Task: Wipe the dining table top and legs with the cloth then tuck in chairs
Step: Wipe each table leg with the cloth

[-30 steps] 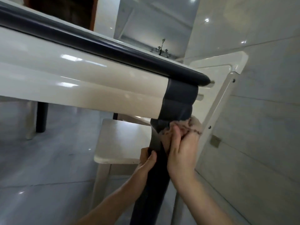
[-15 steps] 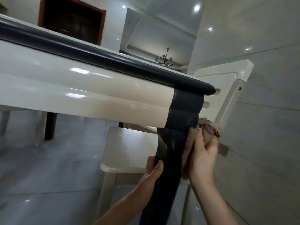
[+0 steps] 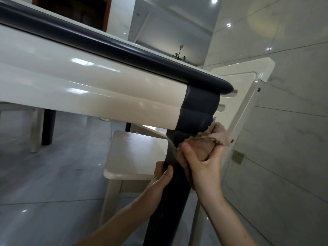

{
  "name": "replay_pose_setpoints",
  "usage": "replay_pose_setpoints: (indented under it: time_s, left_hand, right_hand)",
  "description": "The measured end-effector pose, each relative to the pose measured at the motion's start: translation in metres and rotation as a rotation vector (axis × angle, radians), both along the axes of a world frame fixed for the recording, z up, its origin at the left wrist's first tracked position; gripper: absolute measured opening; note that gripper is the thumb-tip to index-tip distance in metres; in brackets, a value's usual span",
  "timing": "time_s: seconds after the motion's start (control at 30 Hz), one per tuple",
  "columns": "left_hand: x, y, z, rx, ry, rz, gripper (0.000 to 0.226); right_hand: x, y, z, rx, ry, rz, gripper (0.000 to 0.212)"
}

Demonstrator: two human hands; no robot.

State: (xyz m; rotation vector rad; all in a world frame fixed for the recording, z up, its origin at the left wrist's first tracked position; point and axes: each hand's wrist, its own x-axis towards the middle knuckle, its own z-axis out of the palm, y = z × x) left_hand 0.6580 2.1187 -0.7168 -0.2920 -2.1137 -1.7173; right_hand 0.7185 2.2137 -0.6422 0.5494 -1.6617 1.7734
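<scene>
I look up from low beside the dining table (image 3: 92, 89), cream-sided with a dark rounded top edge. Its dark near corner leg (image 3: 168, 201) runs down the middle of the view. My right hand (image 3: 202, 164) presses a crumpled pinkish-brown cloth (image 3: 215, 134) against the upper right side of that leg, just under the dark corner block. My left hand (image 3: 162, 178) wraps around the leg's left side a little lower, with its fingers hidden behind the leg. A cream chair (image 3: 134, 153) stands behind the leg, its seat partly under the table.
A tiled wall (image 3: 284, 139) with a brass socket plate (image 3: 237, 156) rises close on the right. Another dark table leg (image 3: 48, 126) and a pale chair leg (image 3: 36, 130) stand at the left. Glossy grey floor (image 3: 53, 183) spreads below.
My right hand carried the cloth from the front of the leg around to its right side, then slightly back toward the front. The left hand stayed on the leg. The view shifted a little.
</scene>
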Motion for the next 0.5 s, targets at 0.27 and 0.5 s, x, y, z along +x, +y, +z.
replay_pose_setpoints:
  time_s: [0.27,0.5]
  left_hand:
    - [0.006,0.002,0.006,0.208,0.031,-0.059,0.02]
    - [-0.008,-0.004,0.011,0.152,-0.007,0.016,0.043]
  right_hand:
    - [0.005,-0.008,0.001,0.024,-0.009,-0.079,0.065]
    - [-0.006,0.0,0.004,-0.225,0.037,-0.078,0.018]
